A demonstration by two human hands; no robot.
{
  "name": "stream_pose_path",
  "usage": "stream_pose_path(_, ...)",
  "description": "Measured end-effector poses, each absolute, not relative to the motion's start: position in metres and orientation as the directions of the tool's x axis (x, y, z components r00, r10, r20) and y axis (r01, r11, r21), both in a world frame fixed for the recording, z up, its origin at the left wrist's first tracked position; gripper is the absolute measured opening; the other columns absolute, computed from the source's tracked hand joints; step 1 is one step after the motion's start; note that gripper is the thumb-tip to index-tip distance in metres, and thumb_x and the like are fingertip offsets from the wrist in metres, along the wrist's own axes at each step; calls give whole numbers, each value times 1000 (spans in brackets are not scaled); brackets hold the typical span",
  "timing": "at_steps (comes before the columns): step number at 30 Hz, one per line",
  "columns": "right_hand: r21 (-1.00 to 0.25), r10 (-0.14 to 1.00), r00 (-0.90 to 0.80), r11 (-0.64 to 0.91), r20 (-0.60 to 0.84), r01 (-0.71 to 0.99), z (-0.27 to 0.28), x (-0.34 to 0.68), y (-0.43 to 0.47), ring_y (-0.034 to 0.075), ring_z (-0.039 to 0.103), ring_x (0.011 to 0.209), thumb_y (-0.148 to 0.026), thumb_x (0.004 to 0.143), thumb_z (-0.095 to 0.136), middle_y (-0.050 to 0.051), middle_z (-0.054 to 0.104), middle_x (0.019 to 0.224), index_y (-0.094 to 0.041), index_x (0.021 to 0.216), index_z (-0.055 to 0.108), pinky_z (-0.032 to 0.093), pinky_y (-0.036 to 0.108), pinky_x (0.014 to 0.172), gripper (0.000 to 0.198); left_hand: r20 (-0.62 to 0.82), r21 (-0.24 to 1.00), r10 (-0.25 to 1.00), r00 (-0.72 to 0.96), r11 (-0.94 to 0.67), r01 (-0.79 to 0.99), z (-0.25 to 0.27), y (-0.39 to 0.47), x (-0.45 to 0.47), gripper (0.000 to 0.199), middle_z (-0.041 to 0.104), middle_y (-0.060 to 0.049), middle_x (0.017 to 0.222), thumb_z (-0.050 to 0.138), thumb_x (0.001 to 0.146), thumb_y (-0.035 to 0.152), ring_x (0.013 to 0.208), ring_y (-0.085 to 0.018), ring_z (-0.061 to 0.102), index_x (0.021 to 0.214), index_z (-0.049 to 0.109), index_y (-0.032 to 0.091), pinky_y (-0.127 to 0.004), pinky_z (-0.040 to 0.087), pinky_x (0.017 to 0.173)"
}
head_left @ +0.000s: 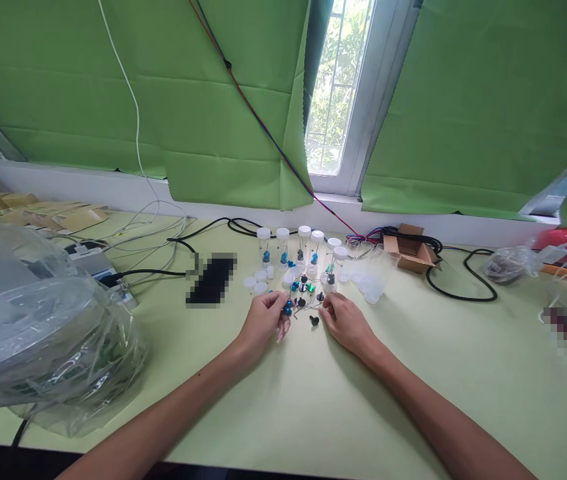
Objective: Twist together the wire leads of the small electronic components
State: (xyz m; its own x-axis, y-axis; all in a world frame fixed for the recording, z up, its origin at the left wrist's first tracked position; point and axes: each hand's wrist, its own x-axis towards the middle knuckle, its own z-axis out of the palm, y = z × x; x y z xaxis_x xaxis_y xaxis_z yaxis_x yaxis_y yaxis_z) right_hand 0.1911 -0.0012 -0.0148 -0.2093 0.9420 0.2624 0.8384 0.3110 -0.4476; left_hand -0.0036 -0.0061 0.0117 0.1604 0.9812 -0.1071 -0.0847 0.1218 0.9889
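My left hand (263,319) is closed in a pinch around a small blue knobbed piece (288,308) with a thin metal stem pointing up. Opposite it, my right hand (347,321) rests on the table with its fingers curled together beside the loose pieces; what they grip, if anything, is hidden. Between the hands lie several small black, blue and green pieces with thin wires, among them a black piece (314,321) nearest to me and a green one (310,288). Behind them stand several clear tubes with white caps (264,233), holding similar pieces.
Loose white caps (249,283) lie left of the tubes, and a clear plastic bag (370,277) lies right. Further out are an open cardboard box (410,252), black cables (463,297), a blurred dark rectangle (212,279) and a large plastic-wrapped object (63,347).
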Motion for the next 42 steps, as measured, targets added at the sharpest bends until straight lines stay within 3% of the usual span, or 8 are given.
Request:
stream_pose_path(5,-428,953,-220,291,208,856,-14,192,-1,17,57,75,-19,92,46,7,60,92,-18,86,51,37,26,63,9,-109,989,979,170,124,-80,12,-7,-4,33,49,4,38,57,84,47,29,-7,39,73,56,15,-16,32,28)
stream_pose_path(17,-237,937,-315,344,149,909,-11,190,-6,18,57,68,-17,97,40,9,54,100,-17,99,47,31,27,54,7,-100,991,980,174,113,-66,11,-6,-3,34,49,3,37,56,84,46,28,-7,38,71,55,16,-16,31,28)
stream_pose_path(33,-285,923,-340,380,182,880,-11,191,-8,16,57,69,-14,96,36,8,52,100,-19,103,46,35,26,58,13,-100,992,980,174,111,-54,14,-7,-4,33,48,4,37,56,84,47,28,-8,38,71,55,16,-17,31,28)
stream_pose_path(42,-288,934,-311,351,175,891,-13,189,-6,15,56,68,-21,96,43,6,52,101,-20,97,47,33,26,55,4,-85,994,982,170,95,-56,14,-8,-3,33,47,4,36,55,84,46,28,-7,38,70,55,16,-17,30,28)
